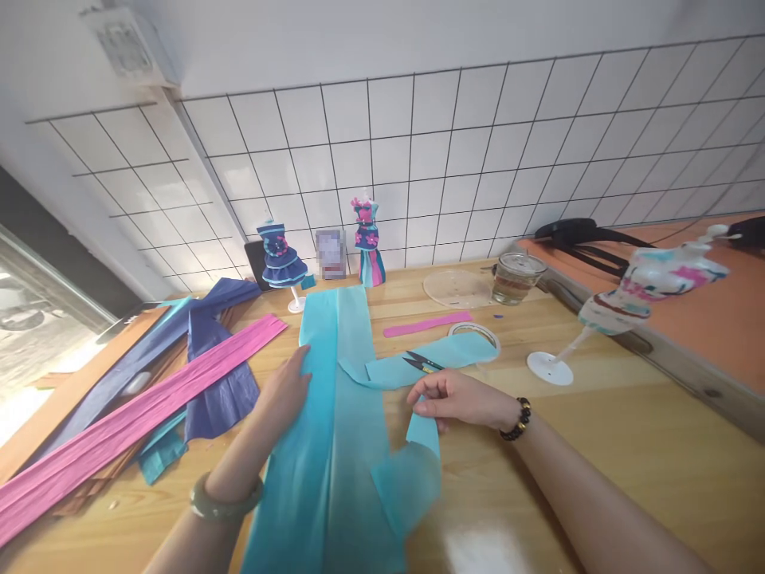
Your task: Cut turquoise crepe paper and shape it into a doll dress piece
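Note:
A long sheet of turquoise crepe paper (319, 383), with a lengthwise fold or seam, runs from the table's near edge toward the back. On its left edge rests my left hand (288, 388), fingers extended and apart. My right hand (445, 399) pinches a short strip of light blue crepe paper (423, 430); its lower part hangs blurred over the sheet's right side. Just beyond those fingers, small dark scissors (421, 363) lie on another light blue strip (388, 371). That strip overlaps a roll of white tape (496, 339).
Two small dress forms in paper dresses, one navy (284, 259), one multicoloured (369, 239), stand at the back. A third dress form (627, 295) stands right. A glass (515, 279) is near the wall. Pink crepe paper (179, 387) and navy paper (218, 399) lie left.

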{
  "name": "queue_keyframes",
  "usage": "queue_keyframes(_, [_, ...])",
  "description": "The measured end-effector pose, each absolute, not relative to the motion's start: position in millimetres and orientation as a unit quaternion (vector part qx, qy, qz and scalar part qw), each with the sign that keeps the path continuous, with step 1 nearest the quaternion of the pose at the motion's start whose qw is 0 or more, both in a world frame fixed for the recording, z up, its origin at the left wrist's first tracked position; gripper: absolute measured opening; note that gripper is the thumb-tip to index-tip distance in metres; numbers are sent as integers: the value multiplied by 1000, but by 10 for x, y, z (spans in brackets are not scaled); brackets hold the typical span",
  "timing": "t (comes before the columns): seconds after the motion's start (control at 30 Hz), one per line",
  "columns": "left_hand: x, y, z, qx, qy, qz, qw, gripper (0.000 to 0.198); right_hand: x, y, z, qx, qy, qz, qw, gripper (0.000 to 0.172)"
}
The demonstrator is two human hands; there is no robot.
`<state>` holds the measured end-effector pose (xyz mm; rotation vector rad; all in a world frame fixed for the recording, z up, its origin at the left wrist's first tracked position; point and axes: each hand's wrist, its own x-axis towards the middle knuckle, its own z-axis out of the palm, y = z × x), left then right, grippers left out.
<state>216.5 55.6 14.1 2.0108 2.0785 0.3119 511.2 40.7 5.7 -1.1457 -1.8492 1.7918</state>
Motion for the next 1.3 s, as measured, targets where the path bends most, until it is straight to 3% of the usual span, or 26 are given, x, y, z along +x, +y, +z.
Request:
queue_keyframes(0.3, [1080, 839, 378, 730, 683, 9, 37, 45, 5062, 392, 24, -381, -656, 622, 191, 43])
queue_keyframes(0.5, [1467, 670, 353, 726, 686, 42, 1, 39, 5076, 363, 124, -358, -700, 591, 181, 37])
queue_keyframes(0.57, [1863, 467, 291, 748, 649, 116, 80, 36, 5092, 368, 140, -358, -713, 577, 173, 39])
queue_keyframes(0.7, [2562, 6, 139, 760, 587, 135, 245, 35, 5102, 395, 121, -368, -732, 539, 194, 49])
queue_keyframes(0.97, [2934, -239, 35, 749, 595, 128, 262, 20, 5052, 376, 106, -398, -744, 474, 252, 54])
queue_keyframes(1.1, [2873, -179, 50, 740, 593, 137, 287, 14, 5036, 367, 113, -413, -737, 468, 259, 47])
queue_keyframes(1.3, [2661, -13, 149, 687, 601, 155, 378, 17, 4991, 359, 77, -416, -732, 479, 248, 22])
